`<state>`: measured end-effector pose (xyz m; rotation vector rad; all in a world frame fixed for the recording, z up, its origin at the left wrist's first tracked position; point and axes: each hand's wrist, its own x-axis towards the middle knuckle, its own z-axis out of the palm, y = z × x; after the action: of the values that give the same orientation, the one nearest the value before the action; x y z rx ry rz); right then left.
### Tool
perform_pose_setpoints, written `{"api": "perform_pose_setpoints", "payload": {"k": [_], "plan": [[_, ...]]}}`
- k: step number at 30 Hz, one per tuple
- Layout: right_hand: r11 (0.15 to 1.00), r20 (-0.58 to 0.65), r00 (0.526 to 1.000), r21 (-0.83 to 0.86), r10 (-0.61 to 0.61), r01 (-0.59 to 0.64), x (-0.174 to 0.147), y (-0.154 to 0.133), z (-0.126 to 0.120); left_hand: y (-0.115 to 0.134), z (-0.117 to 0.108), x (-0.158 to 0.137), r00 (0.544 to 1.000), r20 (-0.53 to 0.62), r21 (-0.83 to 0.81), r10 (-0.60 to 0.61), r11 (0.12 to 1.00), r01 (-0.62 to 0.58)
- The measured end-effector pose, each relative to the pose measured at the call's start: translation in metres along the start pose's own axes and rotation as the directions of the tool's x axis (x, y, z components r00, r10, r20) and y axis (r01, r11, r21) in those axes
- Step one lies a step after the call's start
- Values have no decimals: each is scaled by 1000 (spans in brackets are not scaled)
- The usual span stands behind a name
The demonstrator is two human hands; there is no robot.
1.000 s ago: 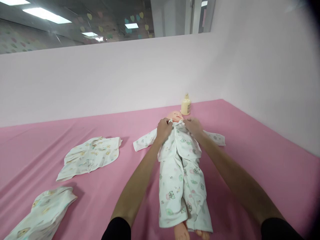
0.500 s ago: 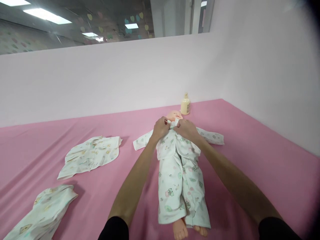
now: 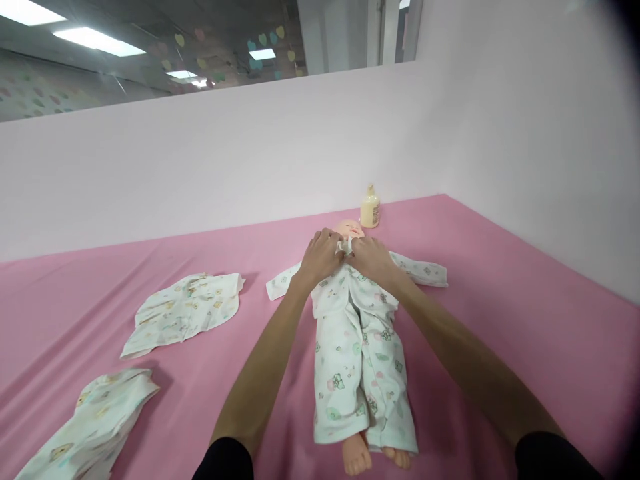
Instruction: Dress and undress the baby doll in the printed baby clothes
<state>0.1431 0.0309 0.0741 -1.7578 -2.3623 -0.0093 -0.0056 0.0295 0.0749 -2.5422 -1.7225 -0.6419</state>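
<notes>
A baby doll lies on its back with its feet toward me, dressed in a white printed jacket and matching trousers. At the doll's neck my left hand is closed on one side of the jacket's collar. My right hand pinches the other side, close beside the left. The jacket's front edges meet near the chest and part toward the hem. Its sleeves stretch out to both sides. My fingertips partly hide the collar, and any fastening there cannot be made out.
A pale yellow pump bottle stands behind the doll's head, near the white wall. To the left lie a printed baby garment and, nearer me, another folded one. A pink sheet covers the surface.
My left hand has moved slightly right and turned over the collar, so the two hands are closer together. The right hand stays almost in place. The view has shifted a little.
</notes>
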Motion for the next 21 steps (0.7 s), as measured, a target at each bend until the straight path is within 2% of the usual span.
{"api": "perform_pose_setpoints", "payload": {"k": [3, 5, 7, 9, 11, 13, 17, 21], "plan": [[994, -113, 993, 105, -20, 32, 2, 6, 0, 3, -7, 0, 994, 42, -59, 100, 993, -97], [962, -113, 993, 271, -12, 42, 4, 15, -1, 6, -12, -2, 989, 87, -102, 116, 989, -107], [862, -52, 999, 505, -9, 34, 6, 26, -2, 8, -16, -3, 984, 131, -143, 117, 985, -98], [717, 18, 999, 697, -38, 15, 7, 35, -3, 9, -17, -3, 983, 144, -163, 113, 983, -89], [607, 56, 995, 795, -81, 5, 7, 42, -2, 10, -15, -2, 988, 123, -150, 99, 986, -80], [559, 77, 991, 829, -106, -5, 8, 46, -1, 10, -12, -1, 991, 104, -127, 82, 990, -69], [568, 104, 984, 823, -144, -4, 8, 47, -1, 9, -7, 1, 992, 104, -131, 77, 989, -63], [680, 67, 993, 733, -96, 16, 8, 43, 0, 6, -10, 0, 989, 102, -188, 104, 978, -84]]}}
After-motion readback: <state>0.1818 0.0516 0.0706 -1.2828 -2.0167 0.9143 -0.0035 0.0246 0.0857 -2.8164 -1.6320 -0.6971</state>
